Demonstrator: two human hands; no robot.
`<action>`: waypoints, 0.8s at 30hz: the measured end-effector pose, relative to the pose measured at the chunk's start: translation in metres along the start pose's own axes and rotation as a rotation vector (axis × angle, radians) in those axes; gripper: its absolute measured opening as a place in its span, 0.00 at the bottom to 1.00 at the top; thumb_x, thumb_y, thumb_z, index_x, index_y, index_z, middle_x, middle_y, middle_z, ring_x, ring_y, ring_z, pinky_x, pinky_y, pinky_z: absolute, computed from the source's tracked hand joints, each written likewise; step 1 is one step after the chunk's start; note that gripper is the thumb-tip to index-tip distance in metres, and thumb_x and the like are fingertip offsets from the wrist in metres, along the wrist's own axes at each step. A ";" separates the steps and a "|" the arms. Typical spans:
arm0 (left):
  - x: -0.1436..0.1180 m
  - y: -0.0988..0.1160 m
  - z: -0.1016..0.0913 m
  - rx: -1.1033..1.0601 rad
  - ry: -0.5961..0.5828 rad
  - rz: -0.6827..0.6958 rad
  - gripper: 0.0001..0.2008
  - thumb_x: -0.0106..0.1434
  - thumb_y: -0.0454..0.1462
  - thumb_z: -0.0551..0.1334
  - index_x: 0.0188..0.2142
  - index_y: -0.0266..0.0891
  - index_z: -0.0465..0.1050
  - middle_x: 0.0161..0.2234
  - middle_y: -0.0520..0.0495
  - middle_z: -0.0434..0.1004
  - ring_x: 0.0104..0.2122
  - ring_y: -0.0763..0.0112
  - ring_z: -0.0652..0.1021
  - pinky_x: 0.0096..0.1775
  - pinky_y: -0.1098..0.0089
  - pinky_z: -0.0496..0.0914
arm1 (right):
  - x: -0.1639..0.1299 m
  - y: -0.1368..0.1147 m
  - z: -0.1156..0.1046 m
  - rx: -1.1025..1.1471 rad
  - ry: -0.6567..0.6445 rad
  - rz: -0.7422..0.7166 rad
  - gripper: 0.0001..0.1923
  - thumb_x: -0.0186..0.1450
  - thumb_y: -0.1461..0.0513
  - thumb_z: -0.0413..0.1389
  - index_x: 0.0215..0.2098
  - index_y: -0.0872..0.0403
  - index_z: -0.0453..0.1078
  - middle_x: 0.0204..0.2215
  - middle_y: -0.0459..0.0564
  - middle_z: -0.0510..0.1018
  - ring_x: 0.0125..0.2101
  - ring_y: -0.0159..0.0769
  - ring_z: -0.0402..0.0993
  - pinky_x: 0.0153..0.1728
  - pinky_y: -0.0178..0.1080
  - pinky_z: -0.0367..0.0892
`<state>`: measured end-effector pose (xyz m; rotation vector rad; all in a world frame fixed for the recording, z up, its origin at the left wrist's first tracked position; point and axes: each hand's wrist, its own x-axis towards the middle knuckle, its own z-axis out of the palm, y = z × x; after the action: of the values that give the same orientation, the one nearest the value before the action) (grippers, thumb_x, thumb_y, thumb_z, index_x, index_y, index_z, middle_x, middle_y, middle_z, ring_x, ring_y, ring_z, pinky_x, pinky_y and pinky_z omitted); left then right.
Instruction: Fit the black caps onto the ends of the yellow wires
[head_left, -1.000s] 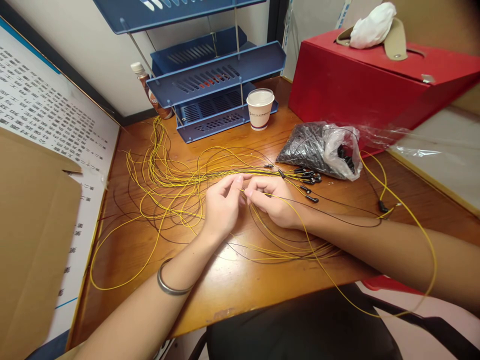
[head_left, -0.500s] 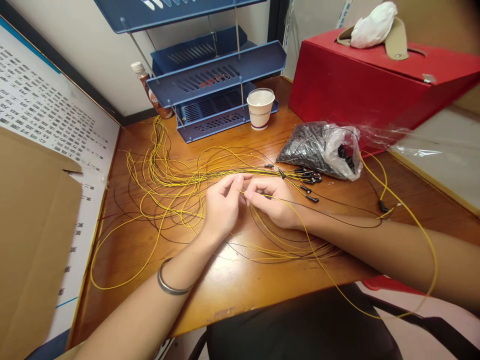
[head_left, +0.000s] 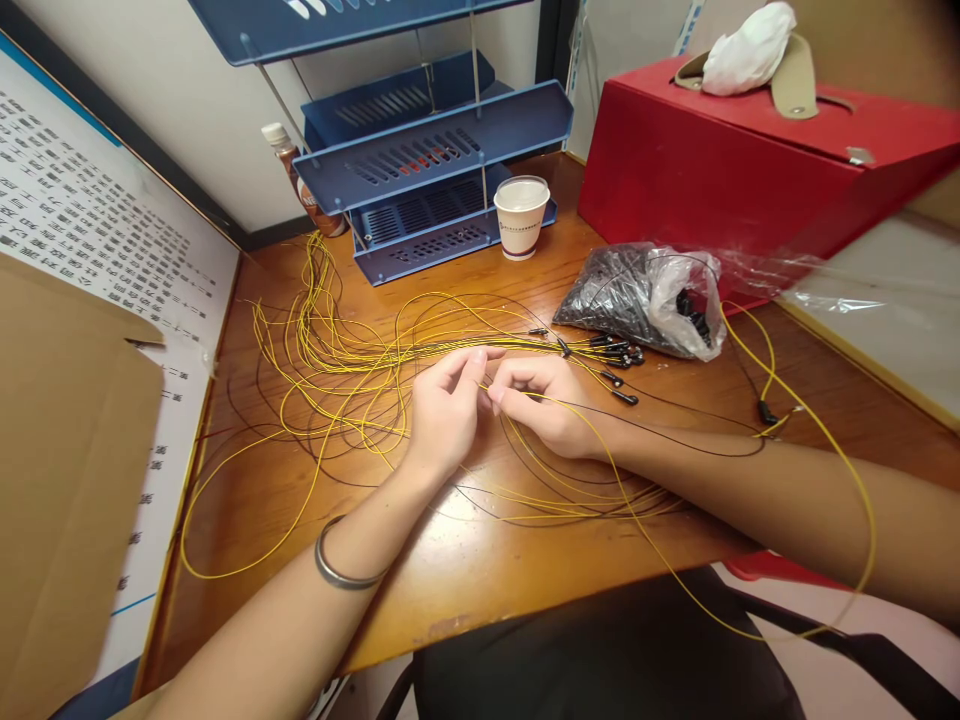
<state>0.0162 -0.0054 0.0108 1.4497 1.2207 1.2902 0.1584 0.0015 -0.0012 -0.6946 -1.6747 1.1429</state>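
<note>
My left hand [head_left: 448, 405] is closed in a pinch on a thin yellow wire, low over the middle of the desk. Close beside it, my right hand [head_left: 546, 400] pinches the same yellow wire [head_left: 609, 455], which loops out over my right forearm to a black connector [head_left: 766, 412]. A dark wire runs alongside it. The wire's end between my fingertips is too small to make out. Behind my hands lies a bundle of yellow and dark wires [head_left: 352, 352], with several black connectors [head_left: 616, 352] at its right end.
A clear plastic bag [head_left: 622, 295] of black parts lies behind my right hand. Beyond stand a paper cup [head_left: 520, 222], a blue tiered rack [head_left: 435, 150], a bottle [head_left: 304, 185] and a red box [head_left: 720, 170]. Cardboard [head_left: 71, 480] leans at the left; a black chair [head_left: 600, 655] is below the desk edge.
My right fingertips have shifted very slightly on the wire. Otherwise both hands and the things around them stay where they were.
</note>
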 end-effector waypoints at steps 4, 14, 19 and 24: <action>0.000 0.000 0.000 0.015 0.002 -0.001 0.13 0.67 0.42 0.61 0.35 0.37 0.82 0.22 0.51 0.76 0.19 0.75 0.71 0.26 0.73 0.69 | 0.000 0.000 0.000 0.004 -0.008 0.014 0.12 0.61 0.65 0.54 0.19 0.54 0.66 0.19 0.42 0.69 0.22 0.27 0.61 0.25 0.34 0.56; 0.000 0.000 -0.001 0.040 0.006 0.012 0.13 0.67 0.42 0.61 0.35 0.37 0.83 0.24 0.50 0.77 0.23 0.73 0.74 0.30 0.71 0.71 | 0.000 -0.002 0.001 0.015 -0.006 0.023 0.12 0.60 0.65 0.54 0.19 0.54 0.65 0.18 0.42 0.68 0.22 0.27 0.61 0.25 0.34 0.56; -0.001 0.000 0.000 0.021 0.000 -0.007 0.13 0.67 0.42 0.61 0.35 0.38 0.82 0.23 0.51 0.76 0.23 0.73 0.73 0.31 0.71 0.71 | 0.000 -0.001 0.000 0.003 -0.011 0.032 0.12 0.61 0.64 0.53 0.19 0.54 0.66 0.18 0.42 0.69 0.22 0.27 0.61 0.25 0.34 0.56; -0.001 0.000 0.000 0.011 -0.003 -0.016 0.14 0.66 0.43 0.61 0.35 0.38 0.82 0.25 0.49 0.79 0.23 0.72 0.74 0.31 0.71 0.71 | 0.000 -0.001 0.000 0.015 -0.014 0.020 0.12 0.61 0.65 0.54 0.19 0.55 0.66 0.18 0.42 0.69 0.21 0.27 0.60 0.24 0.33 0.56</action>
<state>0.0157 -0.0060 0.0103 1.4464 1.2367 1.2727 0.1582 0.0010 -0.0001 -0.6967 -1.6727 1.1765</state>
